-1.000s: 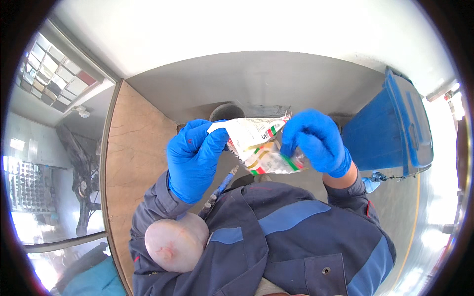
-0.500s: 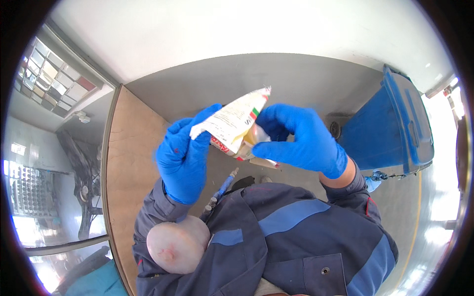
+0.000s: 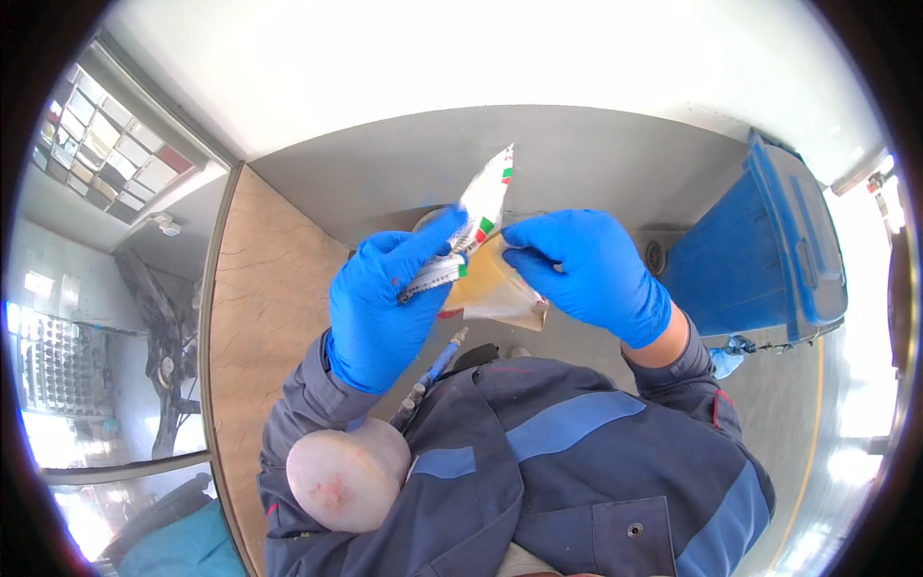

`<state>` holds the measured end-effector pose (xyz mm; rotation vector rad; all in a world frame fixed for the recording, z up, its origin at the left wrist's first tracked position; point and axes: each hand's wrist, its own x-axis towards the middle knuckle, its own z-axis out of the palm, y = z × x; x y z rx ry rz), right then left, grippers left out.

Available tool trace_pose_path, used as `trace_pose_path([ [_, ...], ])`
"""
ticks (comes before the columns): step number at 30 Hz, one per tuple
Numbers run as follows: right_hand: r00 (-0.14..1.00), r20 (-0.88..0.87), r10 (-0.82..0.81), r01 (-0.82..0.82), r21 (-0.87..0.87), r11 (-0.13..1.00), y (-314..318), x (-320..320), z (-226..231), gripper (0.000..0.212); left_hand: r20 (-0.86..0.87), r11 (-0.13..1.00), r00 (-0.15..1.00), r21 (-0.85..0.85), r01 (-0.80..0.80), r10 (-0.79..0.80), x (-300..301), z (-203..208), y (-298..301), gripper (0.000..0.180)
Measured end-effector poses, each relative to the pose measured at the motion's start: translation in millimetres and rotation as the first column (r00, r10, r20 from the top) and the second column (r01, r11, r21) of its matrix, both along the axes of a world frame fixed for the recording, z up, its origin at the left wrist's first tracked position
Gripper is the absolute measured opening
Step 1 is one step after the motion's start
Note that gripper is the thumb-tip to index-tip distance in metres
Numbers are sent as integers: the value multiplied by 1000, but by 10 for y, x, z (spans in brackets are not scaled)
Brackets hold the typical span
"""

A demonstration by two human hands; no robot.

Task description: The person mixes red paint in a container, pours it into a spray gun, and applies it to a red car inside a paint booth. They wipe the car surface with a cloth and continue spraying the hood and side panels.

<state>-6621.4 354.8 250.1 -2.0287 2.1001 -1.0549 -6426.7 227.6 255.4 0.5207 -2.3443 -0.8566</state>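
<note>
Between my hands, in front of my chest, is a white plastic packet with red and green print. Its top stands up in a crumpled point, and a yellowish inner side shows lower down. My left hand, in a blue glove, is closed on the packet's folded left part. On the right, my gloved right hand pinches the packet's edge between thumb and fingers. The packet's contents cannot be made out. A pale, rounded object lies against my left forearm, in the crook of the arm.
A blue wheeled bin with its lid down stands at the right by the grey wall. To the left are a light brown board and a glass pane. A blue rod-like thing shows below the packet.
The packet has been folded over and turned, so its printed face is narrower and its yellowish inside shows more. My left hand has moved slightly right and down; my right fingers have closed at its edge.
</note>
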Motion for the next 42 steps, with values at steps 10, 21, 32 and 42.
trace_pose_path([
  [10,728,653,-209,389,-143,910,124,-302,-179,23,-494,758,830,637,143,258,-32,-66,0,24],
  [21,978,-132,-163,95,-412,906,111,128,116,33,-447,734,894,614,290,20,-110,-60,187,31],
  [32,321,884,340,238,-423,874,191,-419,-363,16,-585,782,765,596,181,268,-29,-198,63,26],
  [42,-13,721,693,245,-670,701,302,-914,-555,36,-630,845,739,510,162,239,-78,-153,54,30],
])
